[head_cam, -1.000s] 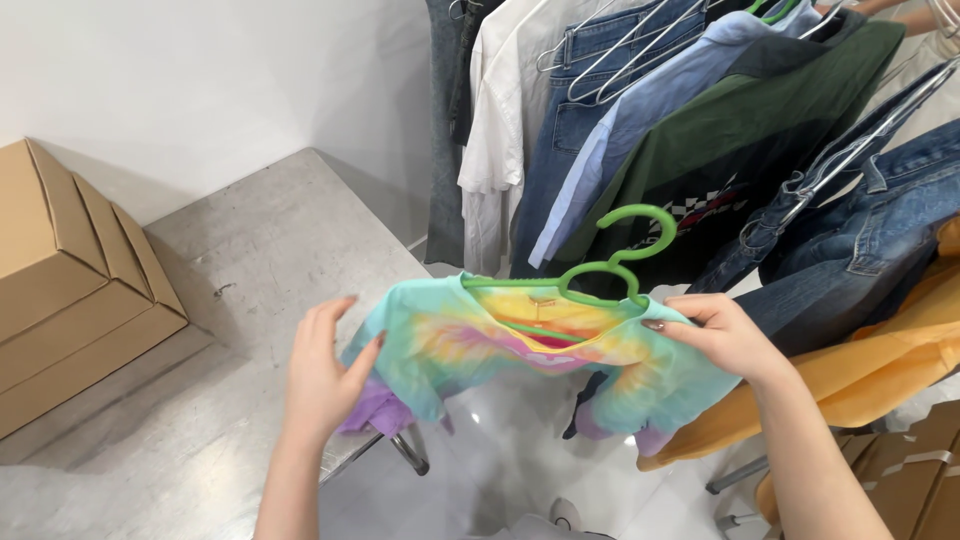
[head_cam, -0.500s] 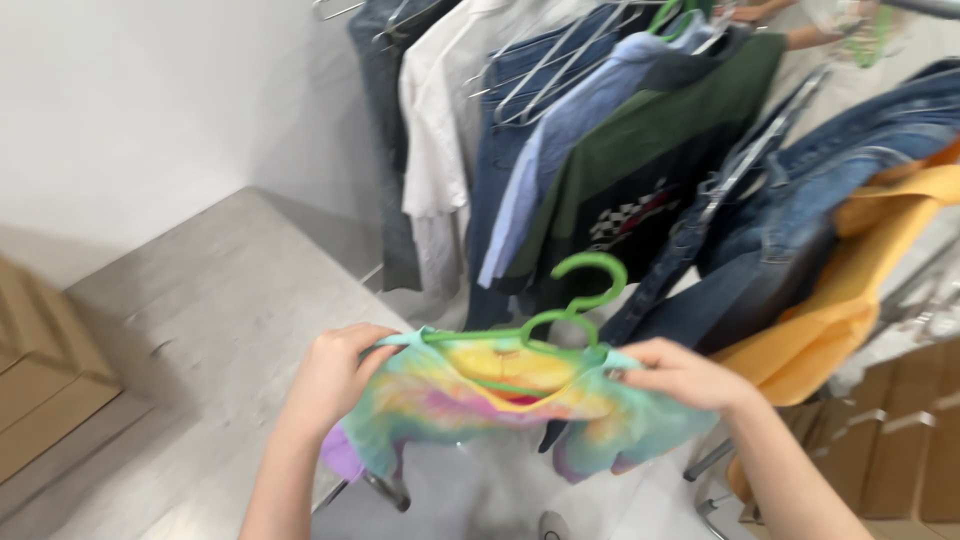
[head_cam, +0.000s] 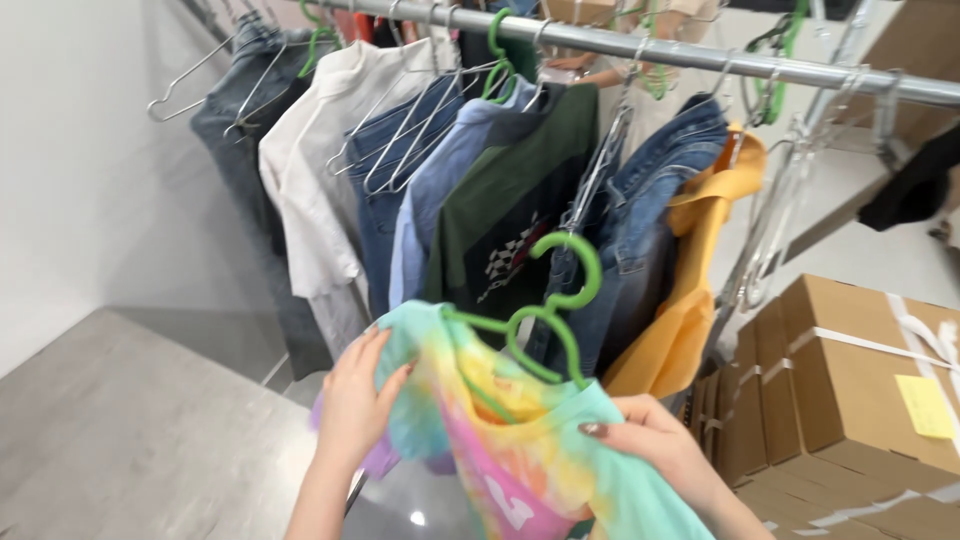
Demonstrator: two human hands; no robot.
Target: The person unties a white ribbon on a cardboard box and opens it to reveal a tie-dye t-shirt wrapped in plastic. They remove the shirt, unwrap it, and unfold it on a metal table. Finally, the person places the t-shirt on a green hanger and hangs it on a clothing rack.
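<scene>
Up top runs the metal clothes rail (head_cam: pixel 700 58), packed with garments on wire hangers: I count one white shirt (head_cam: pixel 305 160), one dark green printed tee (head_cam: pixel 510 200), one light blue shirt (head_cam: pixel 425 200), one orange top (head_cam: pixel 690 300), and at least three denim pieces, though the folds make that count shaky. Right side, two cardboard boxes (head_cam: pixel 850 380) clearly show, with more behind them too stacked to number. Down low, one tie-dye shirt (head_cam: pixel 510 440) sits on one green plastic hanger (head_cam: pixel 545 305), held just below the rail, in front of the hung clothes. The left hand (head_cam: pixel 355 400) clamps the shirt's shoulder, fingers curled on the fabric; the right hand (head_cam: pixel 650 445) pinches the other shoulder, thumb on top. Risk, as I judge it: the neckline sits loosely, so a tilt could let the shirt slip off, or the hook could snag neighbouring wire hangers.
</scene>
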